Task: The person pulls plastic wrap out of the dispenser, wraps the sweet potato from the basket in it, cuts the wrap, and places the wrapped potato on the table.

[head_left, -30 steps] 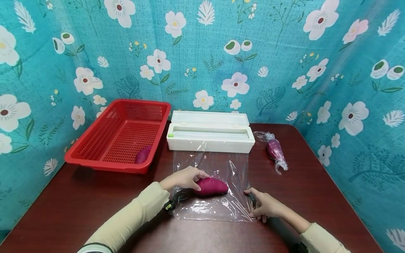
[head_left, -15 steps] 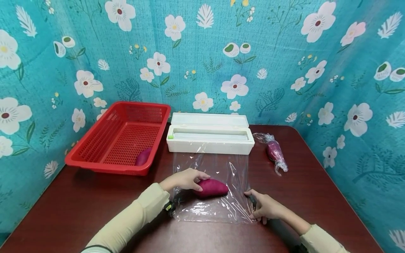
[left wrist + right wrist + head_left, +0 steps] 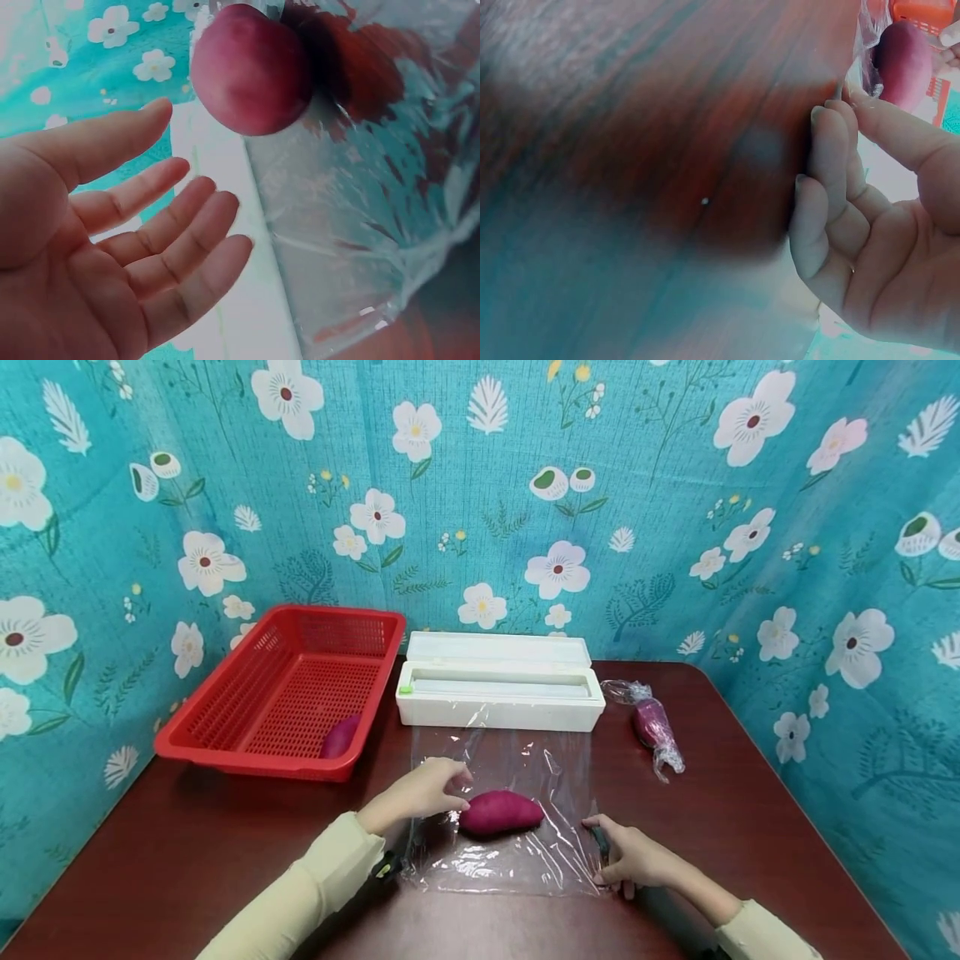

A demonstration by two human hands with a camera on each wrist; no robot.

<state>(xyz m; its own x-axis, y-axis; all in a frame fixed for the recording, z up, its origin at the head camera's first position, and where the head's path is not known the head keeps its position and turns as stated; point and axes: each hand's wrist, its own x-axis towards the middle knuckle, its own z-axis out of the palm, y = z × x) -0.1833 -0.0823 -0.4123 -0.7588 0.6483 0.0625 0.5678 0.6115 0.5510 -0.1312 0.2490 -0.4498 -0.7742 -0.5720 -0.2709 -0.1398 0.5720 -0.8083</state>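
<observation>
A purple sweet potato (image 3: 501,813) lies on a sheet of clear plastic film (image 3: 517,868) that runs from a white dispenser box (image 3: 501,713). The left hand (image 3: 420,789) is just left of the sweet potato; in the left wrist view the left hand (image 3: 127,247) has its fingers spread and loosely bent, apart from the sweet potato (image 3: 251,71). At the film's lower right edge, the right hand (image 3: 637,857) pinches the film. The right wrist view shows the right hand (image 3: 877,217) with thumb and fingertip together at the film's edge (image 3: 866,56).
A red basket (image 3: 258,763) with another sweet potato (image 3: 340,737) inside stands at the left. Right of the dispenser box lies a film-wrapped sweet potato (image 3: 654,723) with twisted ends. A flowered teal curtain (image 3: 465,510) hangs behind and at both sides of the table (image 3: 225,860).
The left hand has let go of the sweet potato and moved slightly left. The sweet potato stays on the film, and the right hand keeps its place at the film's edge.
</observation>
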